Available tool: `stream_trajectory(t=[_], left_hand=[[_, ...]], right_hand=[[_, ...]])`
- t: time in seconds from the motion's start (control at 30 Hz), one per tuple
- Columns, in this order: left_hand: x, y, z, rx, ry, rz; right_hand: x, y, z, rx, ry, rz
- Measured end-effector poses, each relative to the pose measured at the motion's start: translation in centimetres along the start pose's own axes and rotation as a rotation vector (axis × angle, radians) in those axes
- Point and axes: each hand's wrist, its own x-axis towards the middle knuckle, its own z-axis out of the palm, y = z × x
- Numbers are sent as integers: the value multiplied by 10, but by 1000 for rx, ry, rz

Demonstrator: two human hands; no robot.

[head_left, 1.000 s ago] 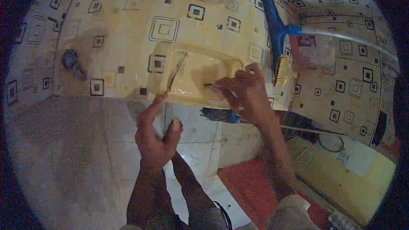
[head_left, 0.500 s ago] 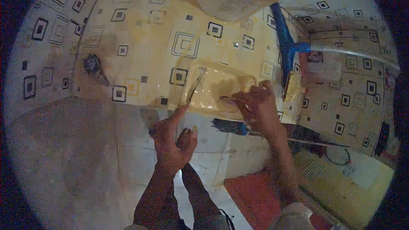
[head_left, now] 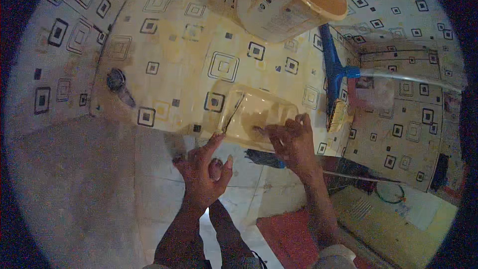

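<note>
A shallow yellowish tray (head_left: 286, 105) with rounded corners holds shiny liquid at the platform's near edge. Along its left side leans a thin dark stick (head_left: 234, 112). My left hand (head_left: 201, 172) has its index finger stretched to the tray's near left corner, close to the stick's lower end; the thumb stands apart. Over the tray's right part, my right hand (head_left: 295, 144) has its thumb and fingers pinched together, the other fingers curled. A small dark blurred tip sticks out of the pinch above the liquid; its kind cannot be made out.
A large pale bucket (head_left: 279, 15) stands behind the tray. To the right lies a blue-headed broom or squeegee (head_left: 331, 60) beside a yellow brush (head_left: 337, 115). A wristwatch (head_left: 117, 80) lies at the left. Black bristles (head_left: 264, 158) show below the tray, and a red mat (head_left: 289, 234) covers some floor.
The whole scene sits slightly lower in the picture as my head shifts. My right hand has moved a little relative to the tray; my left index finger stays at its corner.
</note>
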Motion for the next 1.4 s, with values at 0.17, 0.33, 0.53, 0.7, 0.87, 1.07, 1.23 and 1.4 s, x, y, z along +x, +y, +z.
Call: stream_trajectory(t=[0.17, 0.33, 0.53, 0.7, 0.87, 1.07, 1.23, 1.4], left_hand=[[-2, -7, -4, 128, 63, 86], [0, -7, -1, 83, -6, 48], [0, -18, 6, 38, 88, 168], [3, -6, -3, 2, 25, 88], [8, -11, -2, 46, 143, 129], [15, 12, -7, -413, 117, -316], [21, 22, -7, -523, 59, -357], [30, 42, -14, -568, -41, -517]], right_hand=[[6, 2, -23, -10, -35, -5], [3, 3, -21, -125, -27, 24], [-24, 3, -26, -66, 123, 202], [-27, 3, -30, 15, 209, 337], [-33, -8, -30, 179, 248, 506], [-30, -11, -38, 160, 240, 549], [-27, -24, -51, -37, 161, 488], [-21, -24, -59, 214, 234, 583]])
